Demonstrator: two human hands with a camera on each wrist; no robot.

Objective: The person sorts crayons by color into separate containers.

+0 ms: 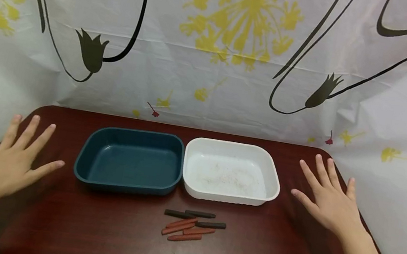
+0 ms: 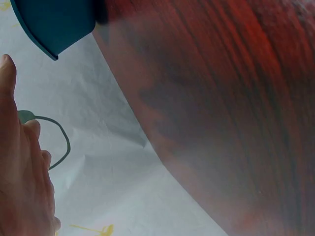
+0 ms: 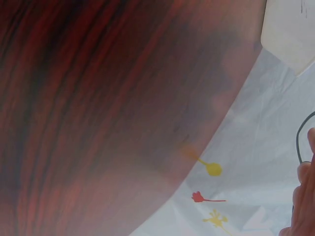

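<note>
Fingers of the left hand [image 1: 9,162] lie spread and straight, flat on the table [image 1: 88,233] to the left of the blue tray [image 1: 130,159]; they grasp nothing. Fingers of the right hand [image 1: 330,201] are likewise released and splayed, resting on the table to the right of the white tray [image 1: 231,172], which sits just beside the blue tray.

The sticks [image 1: 193,225], some dark and some reddish-brown, lie in a loose cluster on the table in front of the gap between the blue tray and the white tray, well apart from both hands.

Probable faults:
- The sticks are thin and round-looking; a careless touch could roll them toward the near table edge.
- The sticks overlap; pinching one could drag or scatter its neighbours.
- A hand sweeping inward could nudge the blue tray, which appears light.

Limits of view:
- The white tray holds a faint powdery residue; its nature cannot be determined.
- The exact stick count is uncertain where they overlap.
- The left wrist view shows only a corner of the blue tray, blurred table grain and the hand's edge.
- The right wrist view shows a corner of the white tray and little of the fingers.
</note>
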